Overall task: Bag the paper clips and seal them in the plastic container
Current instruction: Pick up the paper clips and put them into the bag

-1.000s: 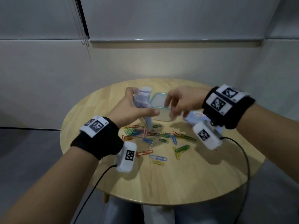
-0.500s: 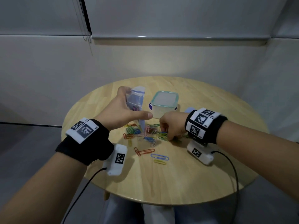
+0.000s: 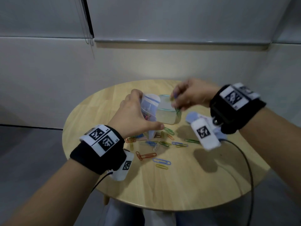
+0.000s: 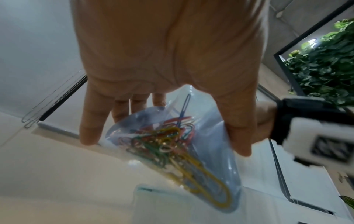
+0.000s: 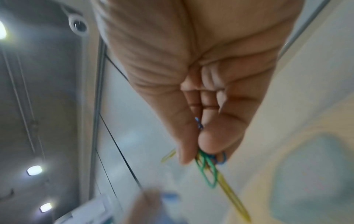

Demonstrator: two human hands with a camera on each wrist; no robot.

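Nearest me, loose paper clips [image 3: 161, 161] in several colours lie scattered on the round wooden bench [image 3: 171, 190], in front of both hands. My left hand [image 3: 132, 116] grips a clear zip bag [image 3: 149, 106], thumb on one side and fingers curled round the other, holding it upright with its blue-striped mouth uppermost; the left wrist view shows a tangle of red, green, yellow and blue clips [image 4: 172, 141] already inside the bag [image 4: 210, 174]. My right hand [image 3: 190, 93] is raised above the bench, level with the bag's mouth, its thumb and fingers [image 5: 214, 142] pinching a small bunch of clips [image 5: 208, 171], green, yellow and blue, which hang below the fingertips; the view is blurred, so I cannot count them. Just beyond the bag, between the two hands, stands the plastic container [image 3: 166, 115], clear with a green rim; whether its lid is on I cannot tell. A pale blue object [image 3: 193, 116] lies on the bench to the container's right, partly hidden by my right wrist. Behind the bench are plain pale walls and a lowered window blind [image 3: 179, 18].
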